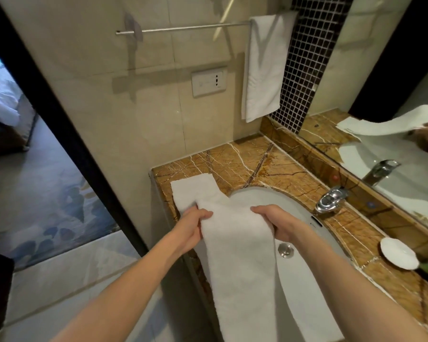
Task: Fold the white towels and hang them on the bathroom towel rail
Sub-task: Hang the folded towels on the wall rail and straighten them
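**Two white towels: one held in both hands, one on the rail**

Two white towels are in plain sight. The first, a long folded white terry towel, is held above the front left part of the brown veined marble desk. Its long axis runs from the desk's far left corner toward the person. The far end lies flat on the marble, the middle is lifted by the hands, and the near end hangs down past the desk's front edge. On the way it passes over the left side of the white oval basin. I cannot tell whether the flat part on the corner is the same cloth or a separate piece beneath it.

Two bare forearms reach forward from the bottom of the view. The left hand has its fingers curled round the towel's left edge. The right hand clasps the right edge the same way, knuckles up. The hands sit level with each other, the strip's width apart.

The second white towel hangs folded over the right end of the single chrome towel rail, its long axis vertical.

Further out are one chrome tap, one round metal drain plug and one small white dish. One white socket plate sits below the rail, and one wall mirror reflects the held towel.
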A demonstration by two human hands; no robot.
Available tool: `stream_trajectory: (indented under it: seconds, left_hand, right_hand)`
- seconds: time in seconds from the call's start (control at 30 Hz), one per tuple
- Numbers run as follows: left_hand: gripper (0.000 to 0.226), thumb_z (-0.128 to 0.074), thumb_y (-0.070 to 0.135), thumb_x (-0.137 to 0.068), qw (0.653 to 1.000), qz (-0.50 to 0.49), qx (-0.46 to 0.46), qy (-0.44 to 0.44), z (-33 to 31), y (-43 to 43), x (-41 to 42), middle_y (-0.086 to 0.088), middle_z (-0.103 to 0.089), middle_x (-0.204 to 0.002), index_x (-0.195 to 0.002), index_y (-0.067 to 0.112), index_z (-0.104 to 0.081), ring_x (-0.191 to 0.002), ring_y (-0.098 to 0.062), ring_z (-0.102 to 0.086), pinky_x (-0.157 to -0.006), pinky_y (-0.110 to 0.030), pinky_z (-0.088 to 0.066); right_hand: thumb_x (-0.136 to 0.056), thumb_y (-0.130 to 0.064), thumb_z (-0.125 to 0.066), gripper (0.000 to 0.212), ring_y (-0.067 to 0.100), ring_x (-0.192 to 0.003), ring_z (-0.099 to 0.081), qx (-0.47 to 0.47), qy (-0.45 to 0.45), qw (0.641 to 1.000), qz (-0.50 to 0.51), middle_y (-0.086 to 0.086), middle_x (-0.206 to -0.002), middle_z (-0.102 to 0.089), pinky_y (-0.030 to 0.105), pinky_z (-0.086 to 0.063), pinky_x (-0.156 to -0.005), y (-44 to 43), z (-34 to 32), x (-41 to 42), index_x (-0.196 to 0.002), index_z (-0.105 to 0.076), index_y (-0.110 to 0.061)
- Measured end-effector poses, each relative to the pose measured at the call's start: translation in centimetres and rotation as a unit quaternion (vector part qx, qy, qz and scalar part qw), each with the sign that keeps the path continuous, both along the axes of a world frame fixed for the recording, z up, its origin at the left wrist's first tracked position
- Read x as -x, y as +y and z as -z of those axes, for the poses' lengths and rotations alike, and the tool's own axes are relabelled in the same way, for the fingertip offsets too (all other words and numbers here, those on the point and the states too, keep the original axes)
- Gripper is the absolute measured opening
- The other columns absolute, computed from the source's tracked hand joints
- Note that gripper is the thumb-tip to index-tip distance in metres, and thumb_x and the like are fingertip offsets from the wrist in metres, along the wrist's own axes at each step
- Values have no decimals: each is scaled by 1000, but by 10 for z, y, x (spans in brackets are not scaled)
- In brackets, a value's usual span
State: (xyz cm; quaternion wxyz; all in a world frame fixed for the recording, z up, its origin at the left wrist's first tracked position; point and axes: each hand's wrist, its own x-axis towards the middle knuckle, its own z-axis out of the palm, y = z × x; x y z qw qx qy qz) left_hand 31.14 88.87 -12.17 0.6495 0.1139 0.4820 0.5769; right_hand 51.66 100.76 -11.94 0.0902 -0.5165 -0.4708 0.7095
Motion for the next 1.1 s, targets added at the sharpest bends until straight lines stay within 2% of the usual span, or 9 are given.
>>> stream_trajectory:
  seconds: [0.2,0.33,0.47,0.6,0.67,0.77,0.83,0.97,1.1]
  left_hand:
    - [38,-52,-5,-89,994,-37,-47,94,-55,10,16,-17,-65,-119,-127,0,-53,-107,-29,-63,-84,-38,-55]
    - [35,-53,-5,-86,982,-60,-91,152,-103,13,32,-18,-67,-113,-121,-1,-58,-99,-28,-65,-67,-32,-57]
    - [33,-56,0,-85,968,-57,-129,208,-155,8,55,-18,-68,-110,-118,3,-60,-102,-33,-64,-70,-37,-56]
    - [23,-52,-3,-86,940,-54,-188,279,-215,6,77,-4,-75,-80,-104,6,-64,-69,-15,-70,-52,-23,-52]
    - [23,-51,-4,-86,922,-65,-201,324,-247,9,83,2,-73,-70,-95,10,-67,-58,-10,-68,-46,-20,-50]
    - [28,-49,-6,-85,903,-76,-230,354,-291,13,92,2,-73,-70,-83,13,-69,-58,-9,-68,-47,-21,-52]
    - [28,-50,-4,-86,893,-83,-241,371,-316,13,97,1,-73,-71,-82,15,-70,-58,-10,-67,-46,-21,-51]
    - [19,-53,2,-88,876,-85,-250,404,-354,12,107,-3,-73,-77,-91,11,-69,-65,-18,-65,-56,-27,-48]
    - [20,-51,0,-89,868,-82,-273,406,-381,8,114,-10,-71,-90,-99,8,-67,-72,-21,-65,-61,-29,-49]
  right_hand:
    - [-92,-24,-59,29,29,-94,-71,-119,33,992,19,14,-101,-74,44,-55,-90,4,-70,22,-110,-66,-1]
    - [-92,-22,-58,23,26,-89,-72,-168,87,981,49,13,-95,-75,36,-57,-78,0,-123,41,-100,-69,-4]
    - [-91,-25,-57,25,26,-92,-71,-236,129,961,60,12,-97,-75,34,-55,-76,-6,-177,62,-97,-72,-6]
    - [-91,-29,-52,30,31,-90,-70,-315,134,937,70,18,-96,-72,45,-56,-81,-12,-232,82,-91,-72,-7]
    - [-91,-28,-51,35,30,-84,-69,-355,135,922,76,24,-99,-69,42,-55,-74,-11,-257,92,-95,-70,1]
    - [-91,-25,-49,37,27,-75,-56,-394,160,901,84,25,-84,-64,37,-43,-68,-11,-293,103,-89,-64,9]
    - [-91,-22,-49,25,26,-73,-51,-409,182,890,82,17,-79,-55,38,-40,-67,-13,-315,108,-81,-62,-2]
    - [-92,-19,-49,31,28,-75,-50,-446,210,867,80,15,-82,-54,42,-39,-68,-18,-350,119,-89,-60,10]
    - [-89,-11,-50,19,26,-74,-51,-465,230,850,89,16,-79,-53,38,-39,-67,-26,-380,126,-86,-62,3]
